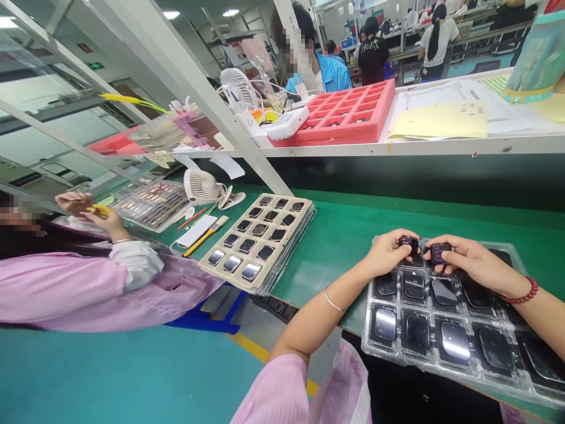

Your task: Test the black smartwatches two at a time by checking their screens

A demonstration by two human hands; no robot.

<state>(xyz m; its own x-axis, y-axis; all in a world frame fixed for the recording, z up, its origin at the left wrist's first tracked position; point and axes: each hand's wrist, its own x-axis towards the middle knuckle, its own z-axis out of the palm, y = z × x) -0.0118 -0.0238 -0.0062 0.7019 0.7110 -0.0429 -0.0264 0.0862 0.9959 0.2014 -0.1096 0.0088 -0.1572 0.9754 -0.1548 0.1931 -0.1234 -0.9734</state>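
My left hand [392,252] is closed on a black smartwatch body [409,244], thumb on its edge. Close beside it, my right hand [468,262] grips a second dark watch body [440,253], with faint light marks on its face. Both hands are over the far rows of a clear plastic tray [369,337]. Its compartments hold several black watch faces, such as one in the front row [417,333]. My fingers and wrists hide part of the far rows.
Left on the green bench [339,221] stands a beige tray stack [207,260] of watch faces, near a yellow brush [207,235] and white fan [200,185]. Above runs a shelf [353,149] with a red foam tray [366,132]. A co-worker's pink sleeve [66,288] is at left.
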